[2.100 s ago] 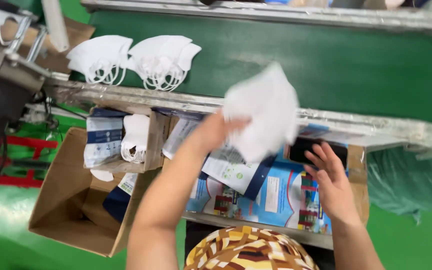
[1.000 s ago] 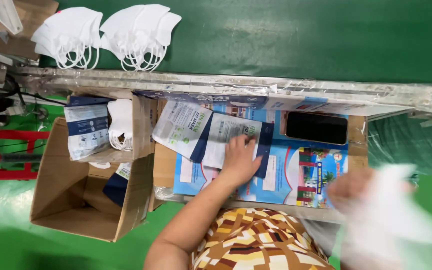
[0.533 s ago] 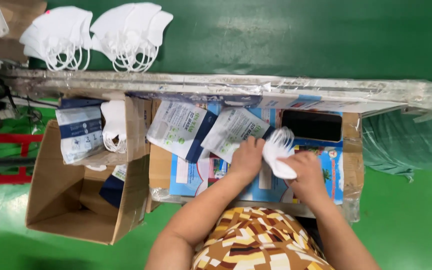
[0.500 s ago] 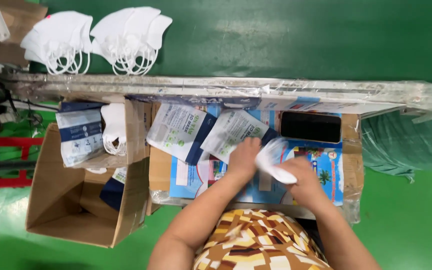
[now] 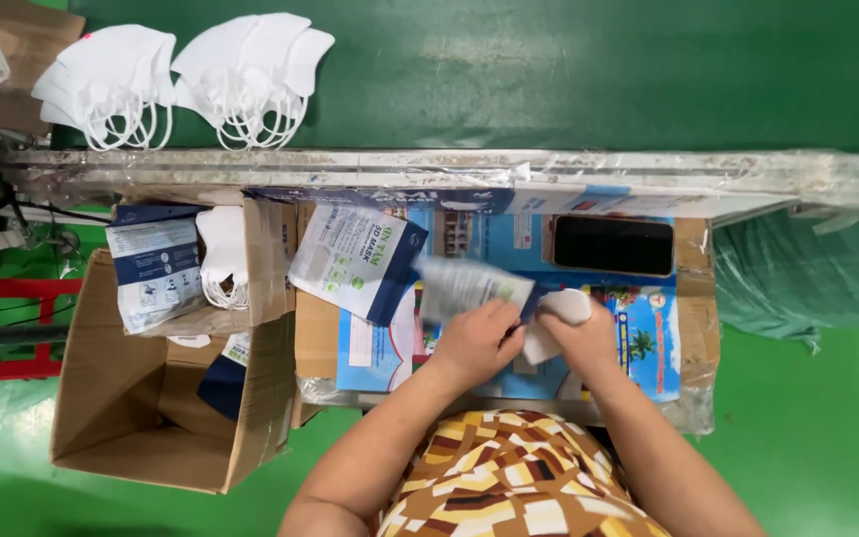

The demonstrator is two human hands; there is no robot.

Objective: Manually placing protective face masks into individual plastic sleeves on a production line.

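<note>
Left hand point(image 5: 477, 343) grips blurred pouch point(image 5: 469, 286); right hand point(image 5: 577, 333) clutches folded white mask point(image 5: 554, 320). Blue-white packet point(image 5: 355, 261) just left; black phone point(image 5: 612, 245) above.

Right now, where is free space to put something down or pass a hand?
The green belt is bare to the right of the two white mask stacks. The small work board is crowded: pouches, a dark phone, and both hands, left hand and right hand, holding a folded mask.
</note>
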